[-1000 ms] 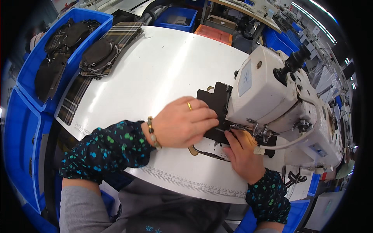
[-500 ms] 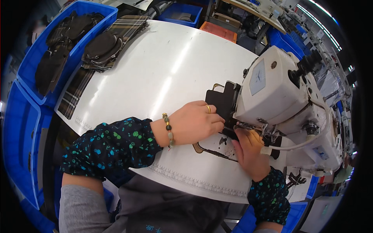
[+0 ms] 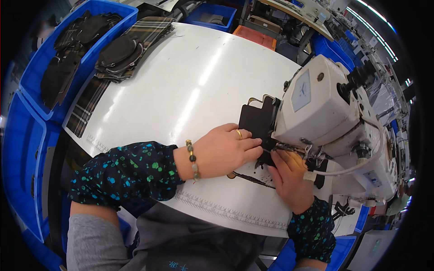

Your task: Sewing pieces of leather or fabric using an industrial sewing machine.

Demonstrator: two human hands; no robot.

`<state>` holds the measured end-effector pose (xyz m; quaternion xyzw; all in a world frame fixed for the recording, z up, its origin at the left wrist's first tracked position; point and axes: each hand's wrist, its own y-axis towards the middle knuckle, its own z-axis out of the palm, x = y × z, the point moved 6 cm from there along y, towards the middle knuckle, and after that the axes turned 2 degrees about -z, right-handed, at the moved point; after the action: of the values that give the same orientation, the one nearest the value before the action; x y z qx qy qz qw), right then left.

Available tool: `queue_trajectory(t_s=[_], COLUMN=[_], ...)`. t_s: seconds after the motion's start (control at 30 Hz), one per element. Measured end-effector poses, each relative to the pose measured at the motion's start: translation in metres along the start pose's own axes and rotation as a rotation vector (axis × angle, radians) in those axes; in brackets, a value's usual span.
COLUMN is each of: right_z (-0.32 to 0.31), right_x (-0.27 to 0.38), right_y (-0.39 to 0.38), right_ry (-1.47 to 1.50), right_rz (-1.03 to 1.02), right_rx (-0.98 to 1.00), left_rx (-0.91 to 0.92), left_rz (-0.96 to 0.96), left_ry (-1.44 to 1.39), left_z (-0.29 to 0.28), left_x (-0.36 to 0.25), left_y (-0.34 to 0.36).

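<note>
My left hand [image 3: 221, 153], wearing a ring and bead bracelet, rests its loosely bent fingertips on a flat black piece [image 3: 255, 119]. My right hand [image 3: 291, 183] lies lower right with fingers stretched over the work beside the presser foot of the white sewing machine [image 3: 327, 104]; its fingertips are partly hidden by metal parts. Beneath the black piece, a cutout with a tan edge shows on the white worktable [image 3: 181, 67]. Both forearms have dark, blue-green spotted sleeve covers.
At the left, a blue bin [image 3: 122, 9] holds dark fabric pieces, beside dark oval pieces [image 3: 117, 56] stacked on plaid cloth [image 3: 81, 117]. Another blue bin [image 3: 16, 149] stands below. Blue and orange bins [image 3: 253, 36], other machines and benches fill the background.
The whole view has shifted slightly. My left hand has dropped a little toward the near edge, its fingers still on the black piece. My right hand stays by the presser foot.
</note>
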<state>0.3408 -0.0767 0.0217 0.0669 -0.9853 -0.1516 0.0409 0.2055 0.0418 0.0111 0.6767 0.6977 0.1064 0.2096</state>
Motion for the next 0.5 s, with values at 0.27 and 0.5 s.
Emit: queue_trajectory(t_s=[0.27, 0.5], right_z=[-0.003, -0.093], right_x=[0.0, -0.016], right_y=[0.0, -0.07], right_ry=[0.012, -0.325], right_rz=[0.072, 0.01], right_rx=[0.07, -0.04], left_rx=[0.048, 0.062], left_rz=[-0.065, -0.088], left_ry=[0.054, 0.021], left_z=[0.011, 0.011], left_x=[-0.012, -0.011], left_y=[-0.005, -0.004])
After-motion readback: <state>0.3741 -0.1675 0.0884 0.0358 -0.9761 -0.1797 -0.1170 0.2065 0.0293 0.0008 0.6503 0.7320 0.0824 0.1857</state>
